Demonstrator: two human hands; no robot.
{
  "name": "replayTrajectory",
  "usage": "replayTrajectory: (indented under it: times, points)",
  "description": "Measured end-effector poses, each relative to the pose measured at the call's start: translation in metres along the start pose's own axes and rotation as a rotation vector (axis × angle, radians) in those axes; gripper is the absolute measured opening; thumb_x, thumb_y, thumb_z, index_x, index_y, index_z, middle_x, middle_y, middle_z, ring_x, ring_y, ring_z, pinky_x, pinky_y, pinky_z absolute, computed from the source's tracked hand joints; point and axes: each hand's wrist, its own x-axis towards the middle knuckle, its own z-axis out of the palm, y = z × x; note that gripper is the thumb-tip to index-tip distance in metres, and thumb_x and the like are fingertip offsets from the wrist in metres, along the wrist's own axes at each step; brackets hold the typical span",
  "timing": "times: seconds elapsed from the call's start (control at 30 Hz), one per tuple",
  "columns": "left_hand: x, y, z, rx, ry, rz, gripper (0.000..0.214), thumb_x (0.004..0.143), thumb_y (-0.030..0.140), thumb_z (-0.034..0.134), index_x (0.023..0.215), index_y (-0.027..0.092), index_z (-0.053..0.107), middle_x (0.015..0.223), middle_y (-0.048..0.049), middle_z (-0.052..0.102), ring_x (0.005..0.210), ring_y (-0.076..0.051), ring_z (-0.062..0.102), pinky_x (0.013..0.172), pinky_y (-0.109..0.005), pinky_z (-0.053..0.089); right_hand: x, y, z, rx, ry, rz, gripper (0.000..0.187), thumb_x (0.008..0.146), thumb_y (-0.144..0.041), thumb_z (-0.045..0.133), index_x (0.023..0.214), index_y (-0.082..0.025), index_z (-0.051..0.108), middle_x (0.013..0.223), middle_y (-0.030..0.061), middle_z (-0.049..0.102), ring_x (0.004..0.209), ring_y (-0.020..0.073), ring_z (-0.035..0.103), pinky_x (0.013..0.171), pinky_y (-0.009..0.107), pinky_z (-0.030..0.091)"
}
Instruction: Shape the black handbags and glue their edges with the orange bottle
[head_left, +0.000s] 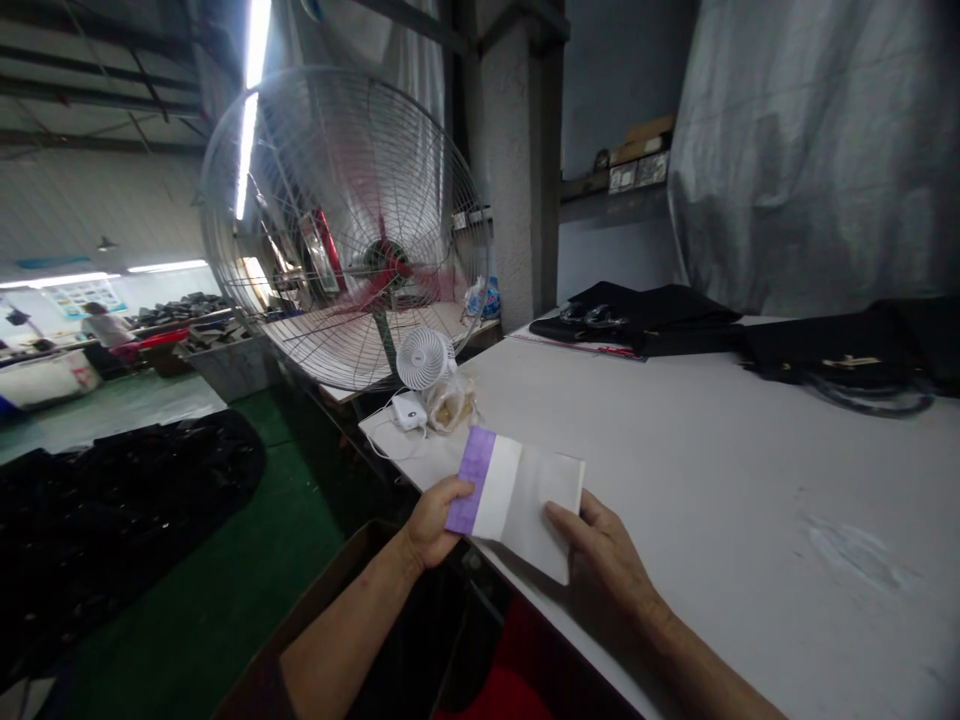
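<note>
A flat white packet with a purple band along one end [517, 495] lies at the near edge of the white table [712, 480]. My left hand [433, 520] grips the purple end, thumb on top and fingers curled beneath. My right hand [604, 555] rests on the packet's white end, fingers pressed together over its corner, the rest of the hand lying on the table.
A large spinning floor fan [345, 225] stands left of the table. A small white desk fan [424, 358], a white charger [409, 410] and a clear bag [451, 403] sit at the table's corner. Black bags [645, 315] lie along the far side. Black items [112, 500] are piled on the green floor.
</note>
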Motion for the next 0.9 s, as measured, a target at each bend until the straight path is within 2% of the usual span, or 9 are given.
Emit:
replayTrajectory:
  times: [0.17, 0.3, 0.37, 0.43, 0.53, 0.67, 0.77, 0.9]
  points:
    - [-0.015, -0.006, -0.001, 0.086, -0.241, 0.057, 0.053, 0.07, 0.022, 0.068, 0.12, 0.008, 0.059, 0.105, -0.015, 0.069, 0.094, -0.028, 0.064, 0.085, -0.037, 0.048, 0.0, 0.0, 0.0, -0.048, -0.005, -0.022, 0.054, 0.081, -0.05, 0.059, 0.124, -0.018, 0.057, 0.1, 0.0083, 0.071, 0.081, 0.0258, 0.067, 0.067, 0.035, 0.052]
    - [-0.027, -0.008, 0.003, 0.088, -0.434, 0.086, 0.076, 0.071, 0.046, 0.072, 0.137, 0.018, 0.047, 0.139, -0.0144, 0.048, 0.123, -0.033, 0.047, 0.099, -0.043, 0.041, 0.0, -0.003, 0.001, -0.146, -0.001, -0.055, 0.053, 0.082, -0.053, 0.058, 0.119, -0.015, 0.06, 0.098, 0.0096, 0.071, 0.083, 0.0267, 0.066, 0.071, 0.036, 0.052]
    - [-0.027, -0.009, 0.006, 0.068, -0.417, 0.118, 0.076, 0.075, 0.057, 0.065, 0.138, 0.02, 0.045, 0.146, -0.0133, 0.039, 0.128, -0.033, 0.042, 0.097, -0.044, 0.042, 0.0, -0.006, 0.003, -0.18, -0.014, -0.094, 0.052, 0.082, -0.052, 0.057, 0.118, -0.015, 0.061, 0.099, 0.0096, 0.07, 0.083, 0.0255, 0.065, 0.074, 0.037, 0.052]
    - [-0.024, -0.011, 0.009, 0.079, -0.325, 0.116, 0.066, 0.081, 0.057, 0.058, 0.135, 0.02, 0.048, 0.141, -0.0145, 0.044, 0.122, -0.03, 0.047, 0.093, -0.042, 0.044, -0.001, -0.009, 0.005, -0.191, -0.03, -0.14, 0.05, 0.084, -0.05, 0.057, 0.119, -0.015, 0.061, 0.102, 0.0094, 0.07, 0.085, 0.0248, 0.063, 0.078, 0.037, 0.052]
    - [-0.019, -0.015, 0.012, 0.179, -0.249, 0.082, 0.052, 0.081, 0.038, 0.066, 0.127, 0.016, 0.055, 0.121, -0.0157, 0.06, 0.103, -0.024, 0.06, 0.09, -0.038, 0.045, -0.004, -0.014, 0.008, -0.227, -0.059, -0.172, 0.046, 0.085, -0.048, 0.056, 0.117, -0.016, 0.063, 0.106, 0.0087, 0.069, 0.091, 0.025, 0.062, 0.082, 0.036, 0.05]
    - [-0.016, -0.021, 0.013, 0.203, -0.287, 0.075, 0.043, 0.074, 0.022, 0.074, 0.113, 0.011, 0.059, 0.104, -0.0139, 0.068, 0.09, -0.021, 0.065, 0.086, -0.034, 0.048, -0.008, -0.018, 0.012, -0.253, -0.098, -0.202, 0.044, 0.087, -0.046, 0.054, 0.117, -0.017, 0.063, 0.109, 0.0078, 0.068, 0.092, 0.0234, 0.062, 0.087, 0.035, 0.048]
    - [-0.017, -0.025, 0.01, 0.154, -0.27, 0.067, 0.046, 0.07, 0.016, 0.076, 0.112, 0.011, 0.057, 0.103, -0.013, 0.068, 0.088, -0.019, 0.065, 0.083, -0.032, 0.049, -0.007, -0.018, 0.015, -0.23, -0.139, -0.22, 0.044, 0.087, -0.045, 0.055, 0.121, -0.018, 0.061, 0.113, 0.0074, 0.067, 0.095, 0.0229, 0.061, 0.089, 0.034, 0.048]
    - [-0.018, -0.028, 0.006, 0.105, -0.263, 0.09, 0.054, 0.068, 0.01, 0.076, 0.117, 0.012, 0.054, 0.111, -0.0133, 0.066, 0.095, -0.02, 0.064, 0.085, -0.032, 0.049, -0.004, -0.015, 0.017, -0.205, -0.172, -0.204, 0.047, 0.087, -0.045, 0.056, 0.125, -0.018, 0.057, 0.117, 0.0072, 0.065, 0.1, 0.023, 0.06, 0.09, 0.033, 0.048]
